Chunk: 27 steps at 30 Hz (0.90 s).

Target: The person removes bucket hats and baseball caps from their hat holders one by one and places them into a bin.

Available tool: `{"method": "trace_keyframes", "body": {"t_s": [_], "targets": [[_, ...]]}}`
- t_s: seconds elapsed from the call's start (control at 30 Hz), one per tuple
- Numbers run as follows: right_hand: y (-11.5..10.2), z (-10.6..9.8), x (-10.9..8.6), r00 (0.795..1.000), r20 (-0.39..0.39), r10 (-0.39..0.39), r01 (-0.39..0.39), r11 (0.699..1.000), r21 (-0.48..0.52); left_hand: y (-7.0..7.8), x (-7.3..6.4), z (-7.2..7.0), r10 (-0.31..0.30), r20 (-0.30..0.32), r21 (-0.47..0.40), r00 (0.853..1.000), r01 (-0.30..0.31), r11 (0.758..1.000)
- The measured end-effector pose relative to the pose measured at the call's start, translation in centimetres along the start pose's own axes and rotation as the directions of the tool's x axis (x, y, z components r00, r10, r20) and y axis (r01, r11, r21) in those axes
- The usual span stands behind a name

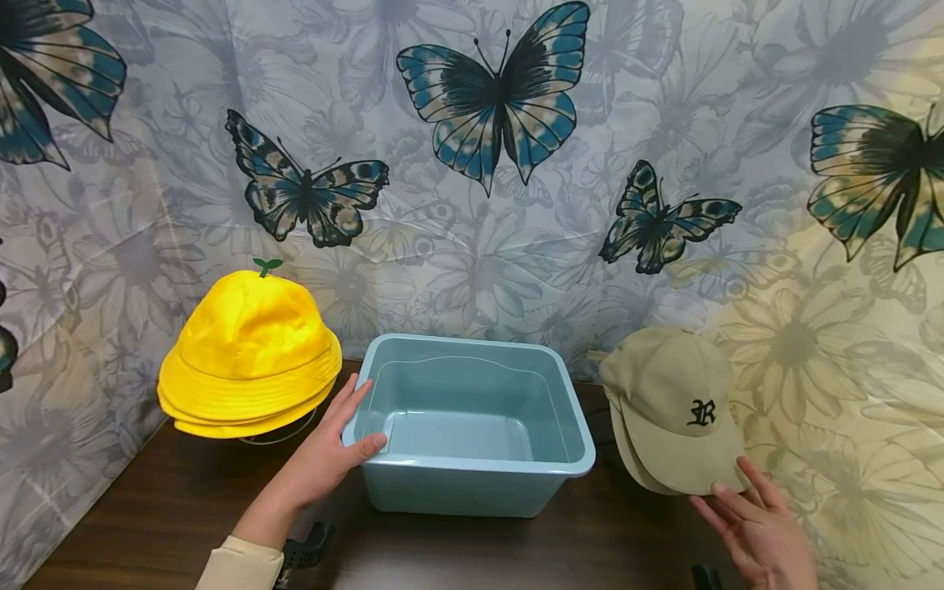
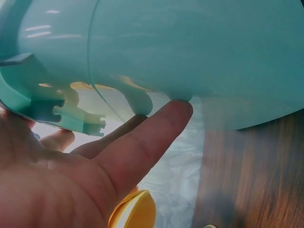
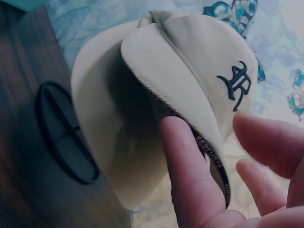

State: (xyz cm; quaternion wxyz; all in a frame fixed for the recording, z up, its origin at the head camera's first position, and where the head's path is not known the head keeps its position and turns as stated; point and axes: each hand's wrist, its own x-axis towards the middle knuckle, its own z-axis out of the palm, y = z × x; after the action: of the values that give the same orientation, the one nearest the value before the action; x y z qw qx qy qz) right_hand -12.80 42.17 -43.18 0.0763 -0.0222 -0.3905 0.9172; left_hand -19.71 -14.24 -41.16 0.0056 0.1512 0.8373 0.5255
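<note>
Light-blue tub stands upright on dark wood-grain counter, mid-view, its interior bare. Left hand rests at the tub's left side, thumb over the front-left rim, other fingers straight along the left edge; left wrist view shows extended fingers against the outer wall. Right of the tub, near it, sit two nested beige caps: front cap with black letter mark, rear cap behind and to its left. Right hand is at the front cap's brim, fingers spread; right wrist view shows one finger straight against the brim, toward the gap between the two brims. Yellow hat, brims layered, green sprout on top, sits left of the tub. Butterfly-print cloth hangs behind.
</note>
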Motion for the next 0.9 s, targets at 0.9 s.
{"method": "trace_keyframes", "body": {"t_s": [0.9], "targets": [[-0.5,0.2,-0.6,0.993,-0.118,0.004,0.014,0.988,0.153,0.1,0.0,0.0,-0.014,0.001,-0.022,1.0,0.014,1.0]]}}
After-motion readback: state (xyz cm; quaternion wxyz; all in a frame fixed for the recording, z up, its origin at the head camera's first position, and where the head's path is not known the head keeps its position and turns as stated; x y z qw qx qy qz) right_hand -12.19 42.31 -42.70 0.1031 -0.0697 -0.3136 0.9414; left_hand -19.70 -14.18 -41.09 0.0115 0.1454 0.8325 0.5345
